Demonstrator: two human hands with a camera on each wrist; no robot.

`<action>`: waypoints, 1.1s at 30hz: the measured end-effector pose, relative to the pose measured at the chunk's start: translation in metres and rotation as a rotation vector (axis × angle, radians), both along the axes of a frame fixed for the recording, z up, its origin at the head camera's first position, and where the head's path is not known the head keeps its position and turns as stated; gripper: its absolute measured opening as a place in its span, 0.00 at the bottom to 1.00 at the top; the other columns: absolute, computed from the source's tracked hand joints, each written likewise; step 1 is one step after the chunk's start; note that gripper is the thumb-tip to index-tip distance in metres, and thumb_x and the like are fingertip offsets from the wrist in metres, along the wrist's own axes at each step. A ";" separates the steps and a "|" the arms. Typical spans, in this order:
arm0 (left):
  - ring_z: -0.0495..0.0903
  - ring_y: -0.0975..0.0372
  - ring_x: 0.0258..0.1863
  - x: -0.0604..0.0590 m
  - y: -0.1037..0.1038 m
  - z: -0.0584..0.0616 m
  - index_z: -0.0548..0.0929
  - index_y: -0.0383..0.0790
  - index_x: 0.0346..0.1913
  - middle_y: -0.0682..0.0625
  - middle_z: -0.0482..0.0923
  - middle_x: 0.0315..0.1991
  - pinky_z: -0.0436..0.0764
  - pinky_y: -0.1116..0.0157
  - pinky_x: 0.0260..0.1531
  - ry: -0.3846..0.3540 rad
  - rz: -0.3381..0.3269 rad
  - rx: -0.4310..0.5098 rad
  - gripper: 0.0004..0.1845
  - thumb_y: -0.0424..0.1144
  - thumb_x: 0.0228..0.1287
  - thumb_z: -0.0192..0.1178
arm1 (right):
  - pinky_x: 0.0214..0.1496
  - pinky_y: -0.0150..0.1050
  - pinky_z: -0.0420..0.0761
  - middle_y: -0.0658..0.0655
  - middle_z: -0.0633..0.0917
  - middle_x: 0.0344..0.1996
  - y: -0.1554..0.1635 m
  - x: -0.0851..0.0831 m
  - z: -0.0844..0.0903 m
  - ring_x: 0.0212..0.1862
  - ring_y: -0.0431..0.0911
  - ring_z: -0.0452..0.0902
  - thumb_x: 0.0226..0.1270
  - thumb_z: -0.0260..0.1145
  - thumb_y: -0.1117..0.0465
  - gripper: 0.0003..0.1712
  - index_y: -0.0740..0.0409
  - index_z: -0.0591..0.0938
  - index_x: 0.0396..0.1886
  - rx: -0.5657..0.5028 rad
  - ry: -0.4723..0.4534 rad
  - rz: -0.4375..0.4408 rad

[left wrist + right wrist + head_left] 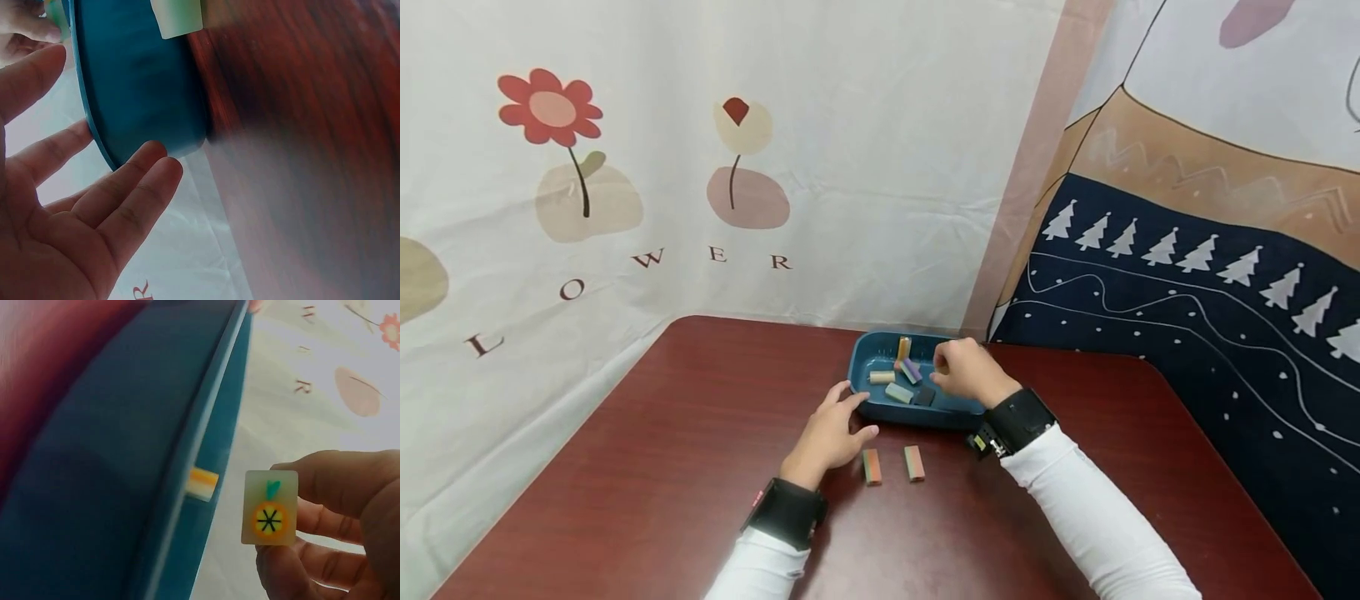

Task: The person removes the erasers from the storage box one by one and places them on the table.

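Right hand (970, 369): thumb and fingers pinch a small pale rectangular block (270, 484), its end face showing a round orange-and-yellow fruit with a green leaf.
Pale block location: raised over the right part of the deep teal rounded-rectangular tray (917, 416).
Left hand (826, 435): fingers spread, gripping nothing, fingertips at the tray's near-left corner.
Hands: well apart.
In tray: yellow-orange block (905, 346) far side, purple-and-white block (911, 371) leaning centre, cream block (882, 377) left, pale green block (898, 393) near side, dark grey block (924, 396) just right of it.
On table: orange-and-green block (872, 467) left, pink-and-green block (914, 463) right, apart, both on the near side of the tray.
Surface: dark red wood-grain table (662, 467).
Wrists: black bands, white sleeves.
Backdrop: white flower-print cloth (880, 150) far, navy tree-print cloth (1150, 317) right.
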State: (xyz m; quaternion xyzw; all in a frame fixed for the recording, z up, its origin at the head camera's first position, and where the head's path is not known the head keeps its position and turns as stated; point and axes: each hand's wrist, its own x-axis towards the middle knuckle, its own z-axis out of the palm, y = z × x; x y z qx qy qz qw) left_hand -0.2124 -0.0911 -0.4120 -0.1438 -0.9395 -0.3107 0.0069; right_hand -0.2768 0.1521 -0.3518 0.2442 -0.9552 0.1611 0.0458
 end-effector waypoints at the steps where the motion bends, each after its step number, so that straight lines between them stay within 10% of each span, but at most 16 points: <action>1: 0.72 0.42 0.59 0.000 0.000 0.000 0.72 0.41 0.68 0.38 0.56 0.72 0.72 0.43 0.55 0.000 -0.001 -0.002 0.30 0.46 0.65 0.64 | 0.29 0.38 0.72 0.50 0.75 0.21 0.001 0.003 -0.002 0.23 0.43 0.69 0.62 0.71 0.62 0.06 0.56 0.81 0.29 -0.012 0.004 -0.007; 19: 0.70 0.41 0.61 -0.006 0.002 -0.004 0.72 0.42 0.68 0.39 0.56 0.72 0.71 0.42 0.56 0.023 0.005 -0.016 0.31 0.47 0.64 0.65 | 0.26 0.37 0.71 0.49 0.75 0.24 0.006 0.051 -0.039 0.25 0.41 0.68 0.59 0.73 0.61 0.09 0.54 0.79 0.26 -0.208 -0.009 -0.079; 33: 0.70 0.42 0.61 -0.007 0.004 -0.002 0.71 0.42 0.69 0.39 0.55 0.72 0.71 0.43 0.56 0.013 0.006 -0.021 0.32 0.46 0.64 0.65 | 0.26 0.36 0.72 0.48 0.74 0.21 -0.002 0.060 -0.047 0.26 0.41 0.69 0.57 0.75 0.61 0.10 0.56 0.80 0.25 -0.137 -0.102 -0.101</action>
